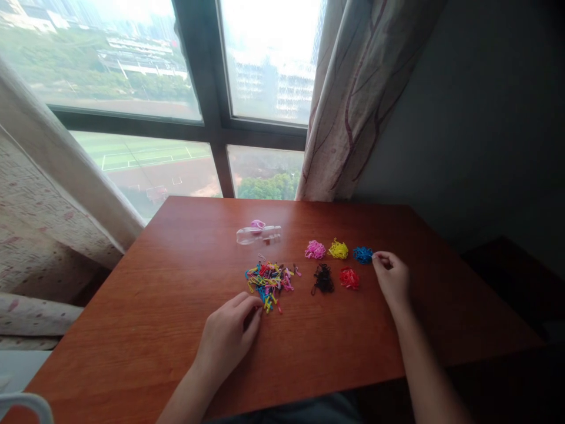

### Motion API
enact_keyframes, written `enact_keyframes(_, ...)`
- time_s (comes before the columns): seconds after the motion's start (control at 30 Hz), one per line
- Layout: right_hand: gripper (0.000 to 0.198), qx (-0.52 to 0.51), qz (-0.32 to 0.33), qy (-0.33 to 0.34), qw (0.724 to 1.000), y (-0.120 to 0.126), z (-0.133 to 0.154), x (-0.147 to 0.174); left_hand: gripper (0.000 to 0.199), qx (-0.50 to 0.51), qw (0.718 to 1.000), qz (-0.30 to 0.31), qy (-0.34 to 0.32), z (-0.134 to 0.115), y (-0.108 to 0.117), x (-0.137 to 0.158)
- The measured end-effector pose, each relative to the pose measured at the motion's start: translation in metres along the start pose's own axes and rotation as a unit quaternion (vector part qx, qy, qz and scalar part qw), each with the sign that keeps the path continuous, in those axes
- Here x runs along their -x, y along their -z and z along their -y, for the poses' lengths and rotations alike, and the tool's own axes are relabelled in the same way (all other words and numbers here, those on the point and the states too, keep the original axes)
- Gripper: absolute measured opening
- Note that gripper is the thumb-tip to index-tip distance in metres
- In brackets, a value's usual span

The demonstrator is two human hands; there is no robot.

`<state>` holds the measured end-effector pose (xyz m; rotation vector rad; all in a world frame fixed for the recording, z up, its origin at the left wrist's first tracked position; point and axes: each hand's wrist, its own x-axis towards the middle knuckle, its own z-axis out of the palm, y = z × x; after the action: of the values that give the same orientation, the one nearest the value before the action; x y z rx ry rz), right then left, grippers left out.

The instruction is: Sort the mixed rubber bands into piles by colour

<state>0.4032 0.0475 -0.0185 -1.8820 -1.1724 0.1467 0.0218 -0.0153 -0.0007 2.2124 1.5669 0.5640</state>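
Left hand (228, 327), fingers (245, 299) narrowed, by mixed clips (270, 279), right hand (394, 279) pinched beside blue clips (362, 255)

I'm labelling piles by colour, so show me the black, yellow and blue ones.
Black pile (324, 279), head view: on its middle.
Yellow pile (338, 250), head view: on its middle.
Blue pile (362, 255), head view: on its middle.

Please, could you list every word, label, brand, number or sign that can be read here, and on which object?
No readable text: I see none on the mixed pile of clips, the clear container, the table or the curtains.
The buildings outside are too blurred to tell.
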Motion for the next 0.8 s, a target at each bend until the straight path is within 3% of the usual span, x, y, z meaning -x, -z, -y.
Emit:
enact_keyframes(0.23,0.042,0.01,0.012,-0.006,1.0,-0.007,-0.009,-0.005,0.018,0.002,1.0,-0.001,-0.001,0.0,0.0,0.002)
enact_keyframes(0.47,0.035,-0.02,0.011,0.014,1.0,-0.002,0.027,0.047,0.017,-0.003,1.0,0.005,0.005,-0.002,0.001,0.002)
enact_keyframes(0.67,0.023,-0.114,0.12,0.1,0.981,-0.019,0.072,0.113,0.017,0.002,1.0,0.007,0.006,-0.001,0.001,0.002)
enact_keyframes(0.8,0.021,-0.135,0.199,0.147,0.959,-0.033,0.085,0.134,0.018,-0.001,1.0,0.002,0.003,-0.001,0.001,0.001)
